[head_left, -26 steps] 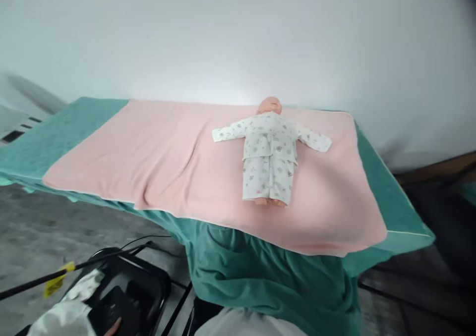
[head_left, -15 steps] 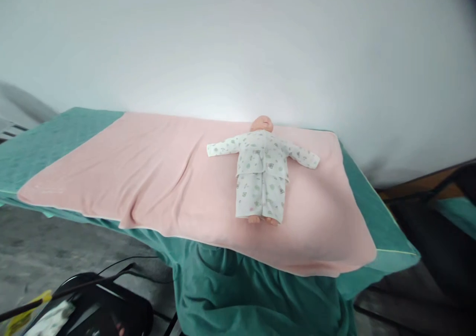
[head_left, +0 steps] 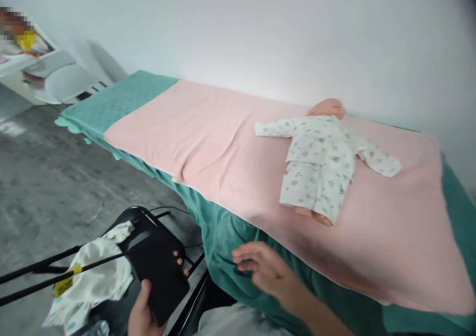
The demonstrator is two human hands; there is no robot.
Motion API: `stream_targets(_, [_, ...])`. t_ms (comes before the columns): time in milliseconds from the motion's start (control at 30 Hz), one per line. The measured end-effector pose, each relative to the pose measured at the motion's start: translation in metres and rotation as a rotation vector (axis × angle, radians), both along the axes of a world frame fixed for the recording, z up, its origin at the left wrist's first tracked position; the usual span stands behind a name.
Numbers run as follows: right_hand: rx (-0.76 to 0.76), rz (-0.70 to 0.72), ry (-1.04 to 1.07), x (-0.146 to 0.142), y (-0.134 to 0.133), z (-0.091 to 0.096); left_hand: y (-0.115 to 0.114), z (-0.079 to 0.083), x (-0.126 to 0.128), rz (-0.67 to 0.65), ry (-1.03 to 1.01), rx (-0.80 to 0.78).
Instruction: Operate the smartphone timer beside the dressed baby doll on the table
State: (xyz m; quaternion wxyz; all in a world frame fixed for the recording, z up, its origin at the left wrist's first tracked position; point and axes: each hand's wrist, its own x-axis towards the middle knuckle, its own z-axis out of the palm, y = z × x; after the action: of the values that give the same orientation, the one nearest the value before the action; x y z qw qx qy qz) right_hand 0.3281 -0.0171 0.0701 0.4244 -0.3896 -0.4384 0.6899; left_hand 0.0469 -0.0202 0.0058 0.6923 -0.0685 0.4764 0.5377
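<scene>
My left hand (head_left: 144, 310) is closed round a flat black tablet-like slab (head_left: 159, 271), thumb on its face and fingertips showing at the far edge. In front of me, near the pink blanket's front edge, my right hand (head_left: 266, 270) is held out with its fingers apart and slightly bent; I see nothing held in it. A baby doll in a white patterned outfit (head_left: 322, 150) lies on its back on the pink blanket (head_left: 208, 123), sleeves spread out. Its head (head_left: 329, 109) is toward the wall, and its feet poke out of the trouser legs.
The pink blanket covers much of a bed with a green cover (head_left: 136, 95). At lower left a black chair (head_left: 173, 229) bears crumpled white cloths (head_left: 102, 271) and a yellow item (head_left: 67, 281). Dark thin bars cross there. A white chair (head_left: 70, 81) stands farther back.
The view has swung left and down, so the doll appears farther right and larger. Both my hands have come into view, the left one with the black slab.
</scene>
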Motion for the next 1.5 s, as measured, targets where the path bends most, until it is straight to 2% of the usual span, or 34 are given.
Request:
stream_targets(100, [-0.097, 0.144, -0.021, -0.049, 0.005, -0.028, -0.023, -0.012, 0.026, 0.016, -0.038, 0.034])
stream_targets(200, [-0.280, 0.243, -0.046, -0.089, 0.012, -0.045, -0.045, -0.030, 0.029, 0.029, -0.002, -0.014])
stream_targets(267, [-0.340, 0.321, -0.024, -0.101, 0.016, -0.051, -0.054, -0.039, 0.023, 0.025, 0.019, -0.056])
stream_targets(367, [-0.308, 0.383, 0.022, -0.106, 0.020, -0.057, -0.058, -0.044, 0.017, 0.013, 0.008, -0.092])
stream_targets(433, [-0.287, 0.324, 0.006, -0.108, 0.020, -0.061, -0.057, -0.042, 0.018, 0.009, -0.037, -0.108])
stream_targets(500, [-0.270, 0.207, -0.060, -0.112, 0.021, -0.064, -0.053, -0.037, 0.025, 0.033, -0.053, -0.129])
stream_targets(567, [-0.236, 0.099, -0.129, -0.116, 0.024, -0.066, -0.048, -0.031, 0.032, 0.068, -0.018, -0.155])
stream_targets(633, [-0.226, 0.066, -0.130, -0.117, 0.027, -0.066, -0.043, -0.023, 0.039, 0.100, 0.039, -0.184])
stream_targets(833, [-0.350, 0.153, 0.043, -0.112, 0.022, -0.070, -0.032, 0.006, 0.047, 0.050, 0.103, -0.219])
stream_targets(933, [-0.385, 0.168, 0.073, -0.111, 0.018, -0.072, -0.029, 0.014, 0.050, 0.066, 0.185, -0.223])
stream_targets(1033, [-0.386, 0.170, 0.086, -0.110, 0.018, -0.070, -0.028, 0.016, 0.053, 0.050, 0.259, -0.227])
stream_targets(1200, [-0.352, 0.172, 0.111, -0.108, 0.017, -0.065, -0.026, 0.019, 0.056, -0.014, 0.239, -0.168])
stream_targets(1400, [-0.328, 0.180, 0.063, -0.106, 0.014, -0.072, -0.026, 0.018, 0.055, -0.032, 0.232, -0.167])
stream_targets(1500, [-0.317, 0.199, 0.112, -0.106, 0.014, -0.075, -0.025, 0.018, 0.054, -0.024, 0.228, -0.194])
